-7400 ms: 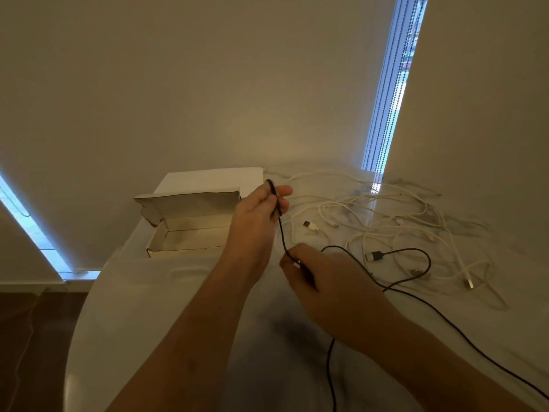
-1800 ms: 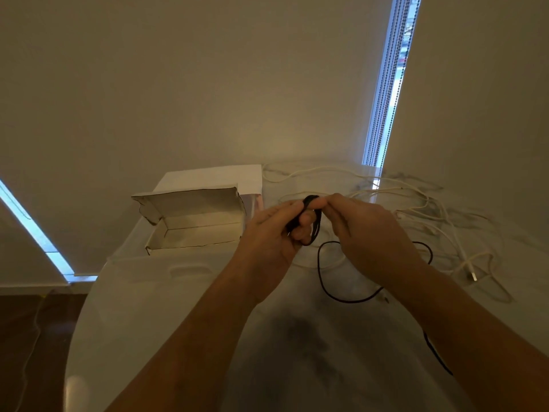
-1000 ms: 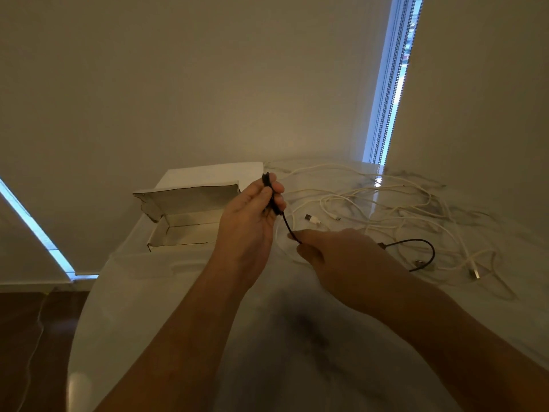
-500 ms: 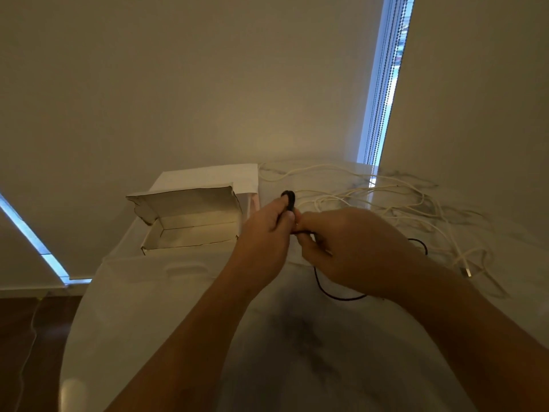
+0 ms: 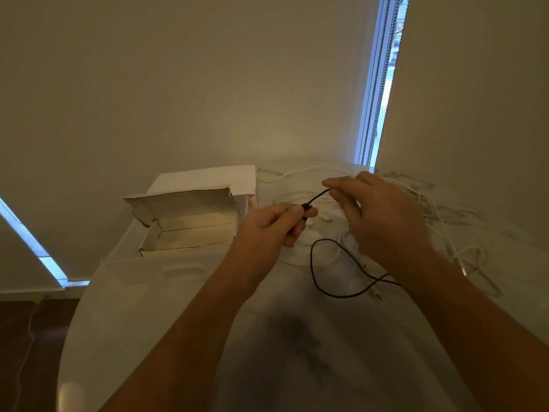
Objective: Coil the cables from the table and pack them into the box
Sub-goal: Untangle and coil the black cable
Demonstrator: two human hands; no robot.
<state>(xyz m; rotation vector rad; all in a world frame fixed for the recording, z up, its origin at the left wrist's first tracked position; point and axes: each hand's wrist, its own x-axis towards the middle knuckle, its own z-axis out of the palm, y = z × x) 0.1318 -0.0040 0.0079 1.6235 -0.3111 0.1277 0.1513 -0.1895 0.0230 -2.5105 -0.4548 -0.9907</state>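
My left hand [image 5: 271,226] grips a small bundle of the black cable [image 5: 319,281] between thumb and fingers, just right of the open cardboard box [image 5: 190,223]. My right hand [image 5: 383,221] pinches a strand of the same cable and holds it up and to the right, taut between both hands. The loose tail of the black cable loops on the table below the hands. Behind and right of my hands, a tangle of white cables [image 5: 439,233] lies on the table.
The white marble-like table [image 5: 178,307] has a rounded left edge with dark floor beyond. The box lid [image 5: 208,178] lies flat behind the box, toward the wall. Walls close off the back and right; a window slit stands at the corner.
My right hand has drawn away from the left, up and to the right, pulling a strand of black cable taut. The left hand keeps its hold on the coil.
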